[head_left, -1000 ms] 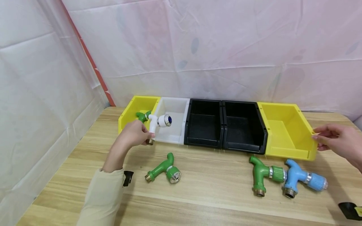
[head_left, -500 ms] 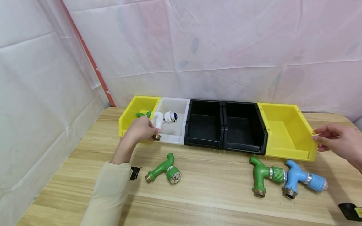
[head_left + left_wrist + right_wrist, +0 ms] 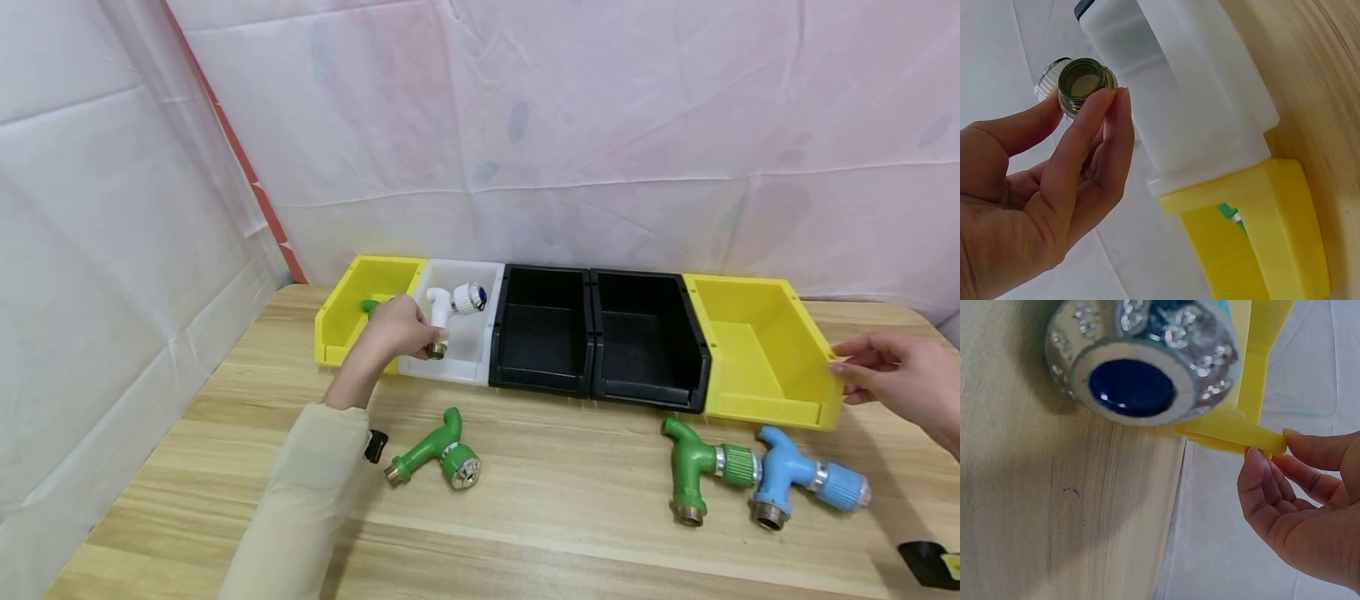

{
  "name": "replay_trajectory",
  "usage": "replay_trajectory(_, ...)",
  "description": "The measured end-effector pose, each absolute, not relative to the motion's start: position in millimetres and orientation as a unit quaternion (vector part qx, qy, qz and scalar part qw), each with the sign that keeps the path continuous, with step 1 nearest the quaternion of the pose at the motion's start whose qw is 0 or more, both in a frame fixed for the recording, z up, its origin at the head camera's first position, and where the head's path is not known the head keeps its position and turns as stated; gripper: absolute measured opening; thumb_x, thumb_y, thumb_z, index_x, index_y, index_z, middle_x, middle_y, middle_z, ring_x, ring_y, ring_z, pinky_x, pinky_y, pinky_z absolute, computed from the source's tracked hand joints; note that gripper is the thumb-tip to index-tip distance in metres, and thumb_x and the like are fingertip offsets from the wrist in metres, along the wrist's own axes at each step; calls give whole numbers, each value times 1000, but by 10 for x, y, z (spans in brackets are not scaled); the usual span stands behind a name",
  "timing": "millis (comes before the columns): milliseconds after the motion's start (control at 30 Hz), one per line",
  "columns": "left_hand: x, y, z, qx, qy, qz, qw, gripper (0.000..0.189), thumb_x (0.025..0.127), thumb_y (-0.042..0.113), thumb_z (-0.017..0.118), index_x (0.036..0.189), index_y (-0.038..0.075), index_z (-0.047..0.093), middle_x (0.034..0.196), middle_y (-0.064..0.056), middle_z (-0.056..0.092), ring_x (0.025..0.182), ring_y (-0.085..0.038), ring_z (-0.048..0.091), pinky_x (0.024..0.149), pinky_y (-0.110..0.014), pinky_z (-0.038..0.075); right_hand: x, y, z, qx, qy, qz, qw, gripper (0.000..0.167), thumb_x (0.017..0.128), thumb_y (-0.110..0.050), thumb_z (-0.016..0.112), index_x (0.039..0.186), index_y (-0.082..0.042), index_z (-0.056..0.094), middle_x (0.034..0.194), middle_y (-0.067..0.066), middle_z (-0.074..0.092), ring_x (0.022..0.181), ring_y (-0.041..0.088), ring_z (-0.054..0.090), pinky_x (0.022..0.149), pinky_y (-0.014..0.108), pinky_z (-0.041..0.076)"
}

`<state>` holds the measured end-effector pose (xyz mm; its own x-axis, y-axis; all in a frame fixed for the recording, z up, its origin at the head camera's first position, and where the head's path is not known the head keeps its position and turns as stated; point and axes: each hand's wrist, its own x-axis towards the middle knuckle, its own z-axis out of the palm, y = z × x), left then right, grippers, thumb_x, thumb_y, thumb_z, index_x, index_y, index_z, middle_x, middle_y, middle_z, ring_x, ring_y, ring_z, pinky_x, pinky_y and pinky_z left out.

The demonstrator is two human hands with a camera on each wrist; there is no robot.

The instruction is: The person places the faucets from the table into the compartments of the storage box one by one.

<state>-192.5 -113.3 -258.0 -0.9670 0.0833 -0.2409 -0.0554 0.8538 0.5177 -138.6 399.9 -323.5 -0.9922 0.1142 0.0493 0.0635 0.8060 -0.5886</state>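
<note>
My left hand (image 3: 402, 325) pinches a white faucet (image 3: 441, 312) near its brass threaded end (image 3: 1082, 80), thumb on one side and fingertips on the other. The faucet is held over the white bin (image 3: 472, 350), its ribbed knob pointing right. At the far right, my right hand (image 3: 892, 371) pinches the side rim of a yellow bin (image 3: 772, 408) between thumb and fingers. A green faucet (image 3: 369, 306) lies in the left yellow bin (image 3: 337, 342), mostly hidden behind my left hand.
Two black bins (image 3: 543, 333) stand between the white and right yellow bins, all in one row. On the table (image 3: 555, 517) lie a green faucet (image 3: 435, 450) at left, and another green faucet (image 3: 693, 467) beside a blue faucet (image 3: 795, 475) at right.
My left hand has carried the white faucet rightward and slightly away from me, from the edge between the left yellow and white bins to over the white bin. The right hand stays put.
</note>
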Motion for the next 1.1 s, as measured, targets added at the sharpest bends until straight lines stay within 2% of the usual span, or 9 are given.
replay_trajectory(300, -2017, -1077, -2640, -8, 956, 267, 120, 30, 83, 25, 68, 65, 1, 63, 60, -7, 61, 65, -23, 62, 56, -27, 40, -1341, 3905, -3157, -47, -950, 305, 41, 26, 91, 4, 48, 109, 21, 40, 80, 24, 54, 53, 13, 54, 49, 26, 51)
replay_trajectory(367, -2037, -1068, -2669, -10, 957, 265, 120, 30, 83, 25, 68, 66, 1, 63, 61, -7, 62, 64, -23, 62, 56, -26, 40, -1401, 4035, -3276, -48, -951, 303, 46, 27, 93, 0, 49, 111, 19, 41, 82, 24, 54, 53, 14, 55, 49, 26, 52)
replay_trajectory(467, -2060, -1054, -2706, -21, 956, 267, 121, 28, 83, 24, 68, 70, 0, 62, 64, -8, 61, 63, -22, 60, 57, -26, 40, -1412, 4054, -3292, -51, -950, 304, 43, 28, 93, 0, 48, 111, 19, 40, 84, 26, 53, 54, 15, 55, 49, 27, 52)
replay_trajectory(567, -2078, -1041, -2741, -33, 954, 271, 123, 27, 83, 24, 68, 74, 0, 62, 67, -9, 61, 63, -21, 59, 57, -26, 40, -1425, 4099, -3339, -53, -951, 299, 49, 26, 94, -6, 49, 109, 15, 43, 81, 21, 55, 54, 15, 56, 49, 29, 52)
replay_trajectory(600, -2082, -1038, -2755, -34, 954, 273, 123, 26, 83, 24, 68, 76, 0, 62, 68, -10, 61, 63, -21, 59, 57, -26, 40, -1375, 3989, -3237, -53, -951, 300, 45, 25, 93, -2, 49, 108, 17, 43, 80, 21, 55, 54, 15, 55, 49, 29, 52)
replay_trajectory(767, -2107, -1026, -2815, -42, 950, 285, 122, 26, 83, 23, 68, 85, -2, 61, 72, -10, 60, 61, -20, 58, 56, -25, 42, -1366, 3964, -3218, -52, -953, 296, 48, 24, 93, -1, 48, 107, 18, 43, 79, 20, 55, 53, 14, 54, 49, 29, 52)
replay_trajectory(800, -2113, -1023, -2825, -44, 949, 288, 122, 26, 83, 23, 68, 87, -2, 61, 72, -10, 59, 60, -19, 57, 55, -25, 42, -1355, 3939, -3186, -49, -951, 301, 42, 26, 92, 2, 48, 109, 21, 41, 80, 24, 54, 53, 14, 54, 48, 27, 51)
replay_trajectory(1100, -2126, -985, -2848, -50, 948, 296, 110, 29, 83, 23, 69, 90, -3, 61, 65, -9, 58, 54, -17, 55, 51, -23, 40, -1345, 3908, -3161, -49, -953, 297, 39, 25, 92, 3, 48, 109, 21, 41, 80, 24, 55, 53, 13, 54, 48, 27, 51)
